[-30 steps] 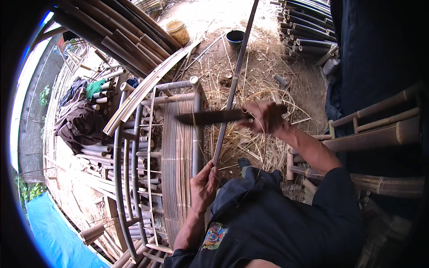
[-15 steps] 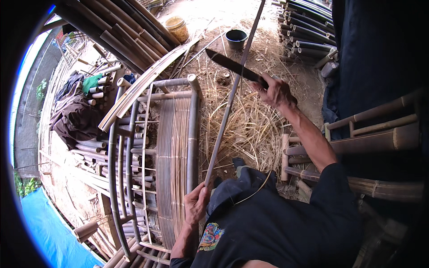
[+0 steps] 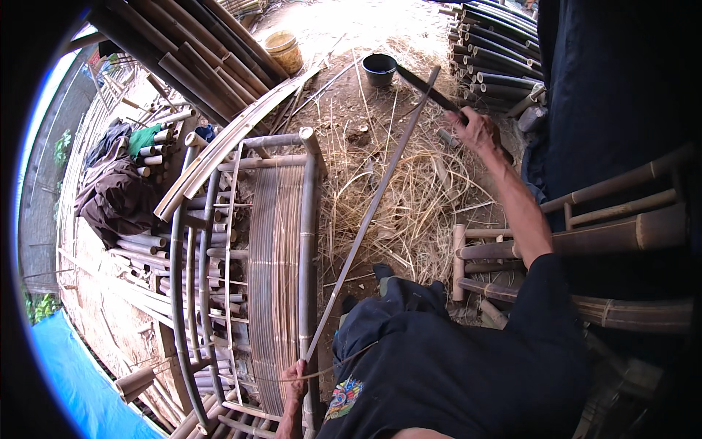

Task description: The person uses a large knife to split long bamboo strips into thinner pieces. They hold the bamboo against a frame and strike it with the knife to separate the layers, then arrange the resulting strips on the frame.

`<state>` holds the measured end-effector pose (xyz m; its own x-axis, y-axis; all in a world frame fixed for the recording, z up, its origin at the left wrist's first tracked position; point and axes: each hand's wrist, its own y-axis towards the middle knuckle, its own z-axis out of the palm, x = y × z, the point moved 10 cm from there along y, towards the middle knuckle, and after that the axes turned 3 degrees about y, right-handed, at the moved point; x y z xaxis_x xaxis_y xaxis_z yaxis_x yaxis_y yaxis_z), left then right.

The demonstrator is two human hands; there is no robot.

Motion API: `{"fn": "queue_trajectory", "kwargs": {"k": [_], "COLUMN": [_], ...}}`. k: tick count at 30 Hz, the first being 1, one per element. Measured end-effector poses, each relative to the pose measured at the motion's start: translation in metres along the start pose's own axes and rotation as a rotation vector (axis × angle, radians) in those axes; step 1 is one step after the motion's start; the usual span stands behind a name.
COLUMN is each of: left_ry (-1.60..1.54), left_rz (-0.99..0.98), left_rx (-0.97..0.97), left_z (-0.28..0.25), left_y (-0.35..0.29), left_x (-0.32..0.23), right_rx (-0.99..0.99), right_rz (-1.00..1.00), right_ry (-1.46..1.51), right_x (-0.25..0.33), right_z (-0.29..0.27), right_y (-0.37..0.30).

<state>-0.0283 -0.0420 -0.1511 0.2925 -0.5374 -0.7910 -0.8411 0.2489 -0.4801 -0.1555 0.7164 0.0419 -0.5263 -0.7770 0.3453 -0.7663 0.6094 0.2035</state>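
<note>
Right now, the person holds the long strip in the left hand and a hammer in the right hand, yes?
Not quite. The head view shows the right hand gripping a long dark knife, not a hammer. The rest holds: the left hand grips the lower end of the long strip.

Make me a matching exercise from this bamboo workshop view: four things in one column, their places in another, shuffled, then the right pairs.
1. long blade
2. thin bamboo strip
3. black pot
4. blue tarp

a. on the ground at the top, near the blade's tip
b. lower left corner
c. in the right hand
d. its near end in the left hand

Pairs: 1-c, 2-d, 3-a, 4-b
</note>
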Motion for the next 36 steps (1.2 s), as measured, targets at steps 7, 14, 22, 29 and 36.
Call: {"fn": "queue_trajectory", "kwargs": {"k": [7, 14, 22, 29, 36], "left_ry": [0.170, -0.255, -0.039, -0.090, -0.137], "left_rz": [-0.122, 0.079, 0.274, 0.257, 0.257], "left_rx": [0.052, 0.430, 0.194, 0.124, 0.129], "left_z": [-0.019, 0.129, 0.158, 0.134, 0.119], "left_y": [-0.007, 0.089, 0.143, 0.114, 0.085], "left_x": [0.004, -0.204, -0.302, -0.283, -0.254], "right_rx": [-0.165, 0.016, 0.106, 0.307, 0.182], "right_rz": [0.377, -0.017, -0.534, -0.383, -0.336], "right_ry": [0.029, 0.281, 0.295, 0.382, 0.338], "right_x": [-0.119, 0.044, 0.171, 0.169, 0.149], "right_z": [-0.061, -0.002, 0.047, 0.055, 0.047], "right_y": [0.047, -0.084, -0.215, -0.217, -0.173]}}
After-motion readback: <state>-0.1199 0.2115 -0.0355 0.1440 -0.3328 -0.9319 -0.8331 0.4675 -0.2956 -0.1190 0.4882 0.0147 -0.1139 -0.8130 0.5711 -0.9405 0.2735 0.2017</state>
